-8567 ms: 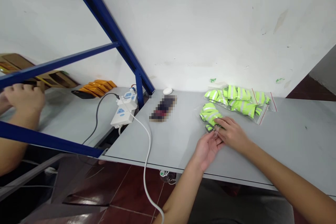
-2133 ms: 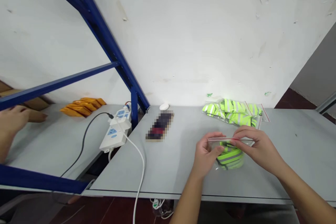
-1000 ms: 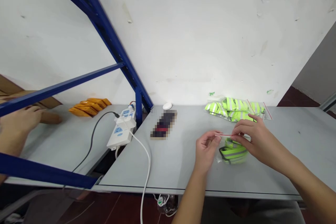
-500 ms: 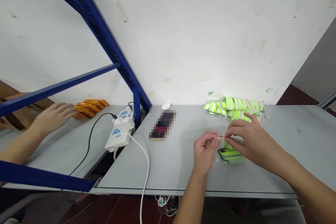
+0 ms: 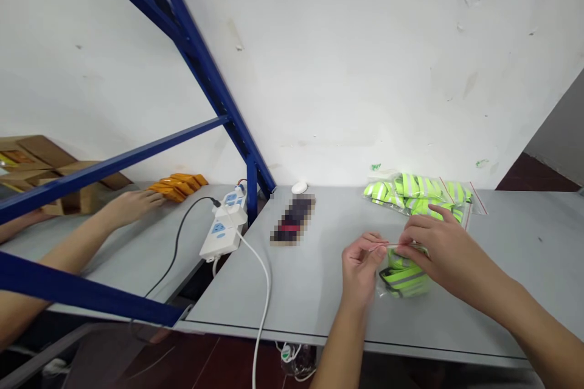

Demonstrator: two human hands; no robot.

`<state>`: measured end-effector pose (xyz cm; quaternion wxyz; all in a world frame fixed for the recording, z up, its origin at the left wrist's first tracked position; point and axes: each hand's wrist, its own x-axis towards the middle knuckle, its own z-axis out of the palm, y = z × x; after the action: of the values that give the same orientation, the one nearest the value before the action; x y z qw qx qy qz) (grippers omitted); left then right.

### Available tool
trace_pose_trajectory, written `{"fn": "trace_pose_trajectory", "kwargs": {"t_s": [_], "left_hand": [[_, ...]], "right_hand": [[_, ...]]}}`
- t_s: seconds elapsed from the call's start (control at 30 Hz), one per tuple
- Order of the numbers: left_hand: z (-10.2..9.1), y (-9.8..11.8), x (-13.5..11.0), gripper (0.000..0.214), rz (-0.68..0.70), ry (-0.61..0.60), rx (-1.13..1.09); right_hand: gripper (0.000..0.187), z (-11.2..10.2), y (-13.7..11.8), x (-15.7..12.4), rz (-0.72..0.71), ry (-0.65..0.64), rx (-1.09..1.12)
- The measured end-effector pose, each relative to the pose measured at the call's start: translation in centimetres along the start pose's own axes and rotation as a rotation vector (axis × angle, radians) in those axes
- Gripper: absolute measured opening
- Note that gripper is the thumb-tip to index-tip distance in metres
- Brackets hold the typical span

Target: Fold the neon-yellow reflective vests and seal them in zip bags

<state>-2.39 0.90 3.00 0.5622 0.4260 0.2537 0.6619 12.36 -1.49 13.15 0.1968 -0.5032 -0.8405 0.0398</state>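
Note:
A small clear zip bag (image 5: 404, 276) with a folded neon-yellow reflective band inside hangs just above the grey table (image 5: 319, 279). My left hand (image 5: 360, 267) pinches the bag's red-lined top edge at its left end. My right hand (image 5: 433, 249) pinches the same edge close beside it, fingers covering part of the seal. Behind my right hand, near the wall, lies a pile of filled bags of neon-yellow bands (image 5: 420, 193).
A blurred dark object (image 5: 292, 228) and a small white puck (image 5: 299, 187) lie left of centre. White power strips (image 5: 223, 228) with cables hang over the gap. Another person's hand (image 5: 132, 203) rests by orange packs (image 5: 177, 185) under the blue rack frame (image 5: 219, 97).
My right hand has slid left along the bag's top edge toward my left hand. The other person's arm has reached right to the orange packs.

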Motion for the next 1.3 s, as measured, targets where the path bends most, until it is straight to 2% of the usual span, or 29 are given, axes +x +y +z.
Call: {"fn": "trace_pose_trajectory", "kwargs": {"t_s": [0.13, 0.33, 0.4, 0.5, 0.6, 0.67, 0.7, 0.8, 0.9, 0.97, 1.13, 1.2, 1.3], "left_hand": [[-0.1, 0.2, 0.1, 0.023, 0.002, 0.023, 0.004], [0.3, 1.0, 1.0, 0.036, -0.035, 0.027, 0.187], [1.3, 1.5, 2.0, 0.034, -0.022, 0.016, 0.264], [3.6, 1.8, 3.8, 0.029, 0.006, -0.104, 0.494], [5.9, 1.6, 4.6, 0.026, 0.115, -0.171, 0.792], [6.8, 0.9, 4.1, 0.033, 0.156, -0.206, 0.929], [6.9, 0.5, 3.6, 0.038, 0.154, -0.263, 0.987], [6.4, -1.1, 1.5, 0.048, 0.095, -0.509, 1.215], [5.3, -2.9, 0.1, 0.055, 0.031, -0.644, 1.48], [4.7, -3.8, -0.3, 0.056, 0.039, -0.678, 1.585], [3.1, -4.8, -0.3, 0.058, 0.045, -0.742, 1.654], [2.4, -5.0, -0.4, 0.063, 0.03, -0.761, 1.641], [2.0, -5.2, -0.5, 0.064, 0.025, -0.757, 1.627]], "right_hand": [[0.023, 0.0, 0.4, -0.6, 0.01, 0.031, 0.143], [0.026, 1.4, 0.7, -1.3, 0.192, 0.115, 0.379], [0.026, 2.0, 1.2, -1.5, 0.268, 0.199, 0.458], [0.027, 3.3, 3.1, -2.5, 0.412, 0.312, 0.542], [0.034, 5.1, 6.1, -5.0, 0.58, 0.303, 0.597], [0.034, 6.2, 8.0, -7.3, 0.652, 0.286, 0.5], [0.034, 6.6, 8.7, -8.4, 0.664, 0.278, 0.414], [0.04, 6.8, 9.5, -10.8, 0.603, 0.256, 0.097], [0.035, 6.7, 8.9, -10.4, 0.461, 0.258, -0.074], [0.038, 6.9, 8.5, -9.1, 0.358, 0.197, -0.059], [0.055, 8.5, 9.0, -7.3, 0.214, -0.151, 0.026], [0.06, 8.8, 9.5, -7.7, 0.2, -0.205, 0.055], [0.061, 9.0, 10.0, -8.3, 0.211, -0.217, 0.094]]}}
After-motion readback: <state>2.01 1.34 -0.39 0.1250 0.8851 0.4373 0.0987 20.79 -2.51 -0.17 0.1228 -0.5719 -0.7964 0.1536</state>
